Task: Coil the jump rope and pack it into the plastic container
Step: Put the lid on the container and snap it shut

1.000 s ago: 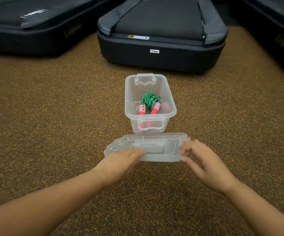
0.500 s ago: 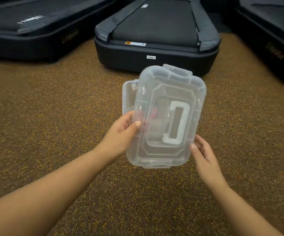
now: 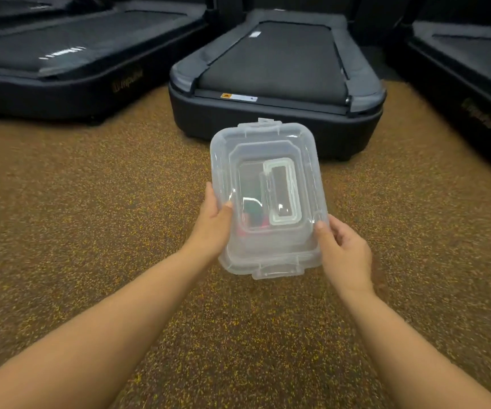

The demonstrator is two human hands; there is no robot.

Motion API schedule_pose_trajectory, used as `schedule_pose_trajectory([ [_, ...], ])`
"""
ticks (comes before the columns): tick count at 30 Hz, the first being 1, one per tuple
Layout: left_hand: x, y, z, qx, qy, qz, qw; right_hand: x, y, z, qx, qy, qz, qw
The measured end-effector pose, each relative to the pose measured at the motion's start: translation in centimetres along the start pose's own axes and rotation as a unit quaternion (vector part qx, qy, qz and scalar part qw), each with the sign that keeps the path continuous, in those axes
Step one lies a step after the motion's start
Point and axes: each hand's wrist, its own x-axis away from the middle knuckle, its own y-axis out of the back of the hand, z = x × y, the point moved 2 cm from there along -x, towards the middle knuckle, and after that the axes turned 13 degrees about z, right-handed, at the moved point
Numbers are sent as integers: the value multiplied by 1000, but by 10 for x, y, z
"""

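The jump rope (image 3: 254, 212) shows only as blurred green and pink patches through the clear lid (image 3: 265, 199), so it lies beneath the lid; whether it rests coiled in the plastic container cannot be confirmed, because the lid hides the container body almost completely. You hold the lid flat-side up between both hands, long axis running away from you, with its recessed white handle (image 3: 282, 193) folded down right of centre and a latch tab at each short end. Your left hand (image 3: 213, 224) grips the lid's left edge, thumb pressed on the top surface and the remaining fingers curled out of sight underneath. Your right hand (image 3: 344, 255) grips the near right corner, thumb on the rim and fingers (image 3: 337, 231) wrapped around the side. Both hands are closed on the lid. Whether the lid is seated or raised above the container cannot be told. Speckled brown floor (image 3: 91, 231) surrounds the work area. A dark treadmill (image 3: 276, 93) stands just beyond the lid, with similar machines to either side.
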Motion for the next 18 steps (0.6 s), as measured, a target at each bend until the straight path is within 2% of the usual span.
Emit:
schedule_pose_trajectory([
  [8,-57,24,14,-10,109,-5,994,-67,-25,-4,95,-48,40,994],
  [18,-84,30,31,-79,157,-37,984,-85,-34,-23,86,-120,52,988],
])
